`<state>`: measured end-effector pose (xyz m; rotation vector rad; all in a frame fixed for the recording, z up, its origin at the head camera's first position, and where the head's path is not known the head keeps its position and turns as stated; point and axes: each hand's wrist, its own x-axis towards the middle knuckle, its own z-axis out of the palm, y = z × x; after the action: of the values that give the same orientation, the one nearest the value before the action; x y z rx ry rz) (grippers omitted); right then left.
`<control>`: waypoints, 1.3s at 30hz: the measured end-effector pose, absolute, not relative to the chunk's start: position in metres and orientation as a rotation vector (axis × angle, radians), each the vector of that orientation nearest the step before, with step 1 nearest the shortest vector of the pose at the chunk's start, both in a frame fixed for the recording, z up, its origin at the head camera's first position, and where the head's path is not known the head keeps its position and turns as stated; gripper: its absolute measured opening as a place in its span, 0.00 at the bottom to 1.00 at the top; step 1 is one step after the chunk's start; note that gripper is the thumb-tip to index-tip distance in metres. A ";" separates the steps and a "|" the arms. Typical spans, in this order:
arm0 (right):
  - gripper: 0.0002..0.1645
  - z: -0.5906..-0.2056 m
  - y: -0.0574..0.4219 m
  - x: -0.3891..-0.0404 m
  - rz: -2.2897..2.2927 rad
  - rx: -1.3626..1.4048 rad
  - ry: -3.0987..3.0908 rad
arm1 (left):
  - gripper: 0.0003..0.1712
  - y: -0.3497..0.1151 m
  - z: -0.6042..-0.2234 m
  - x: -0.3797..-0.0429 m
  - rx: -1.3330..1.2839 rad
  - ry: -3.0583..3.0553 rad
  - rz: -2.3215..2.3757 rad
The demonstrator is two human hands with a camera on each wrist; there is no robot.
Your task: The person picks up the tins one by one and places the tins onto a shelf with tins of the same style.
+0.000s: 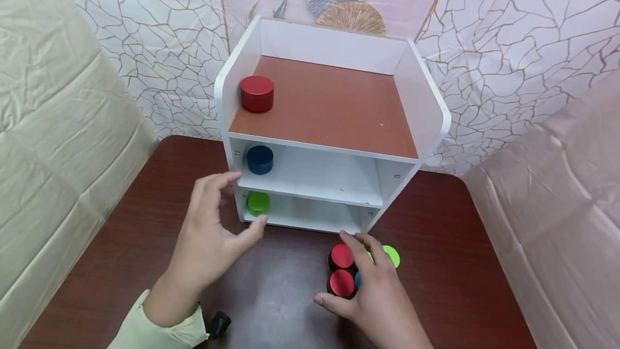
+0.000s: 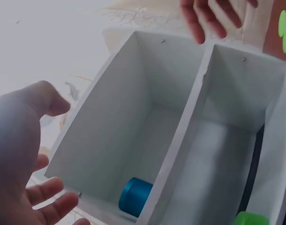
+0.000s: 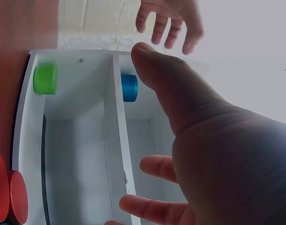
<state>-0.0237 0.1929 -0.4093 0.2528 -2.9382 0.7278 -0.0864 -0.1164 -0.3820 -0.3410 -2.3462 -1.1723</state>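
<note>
My left hand (image 1: pixel 205 236) hovers in front of the shelf unit's left side, thumb and fingers spread wide, holding nothing. Near its fingertips, a dark blue round tin (image 1: pixel 260 160) stands on the middle shelf and a green tin (image 1: pixel 259 203) on the bottom one. A larger red tin (image 1: pixel 257 94) sits at the left of the top. My right hand (image 1: pixel 380 295) is over a cluster of tins on the table, its fingers apart. Two red-lidded tins (image 1: pixel 342 256) show beside it; a green tin (image 1: pixel 392 256) and a blue tin (image 1: pixel 358 279) are partly hidden. Whether it touches them is unclear.
The white shelf unit (image 1: pixel 305 144) with a brown top stands at the back of the dark red-brown table (image 1: pixel 271 290). A small black object (image 1: pixel 219 325) lies by the left sleeve. Patterned cloth (image 1: pixel 523 53) hangs behind, and plain cloth covers both sides.
</note>
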 end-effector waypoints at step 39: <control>0.63 -0.424 0.197 -0.014 0.861 0.071 -2.991 | 0.38 -0.121 -0.366 -0.131 -0.131 -2.102 -1.491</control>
<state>-0.0145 0.1975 -0.4237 0.0708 -2.9907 0.8609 -0.1311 -0.1213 -0.3665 -0.1307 -2.1017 -1.4909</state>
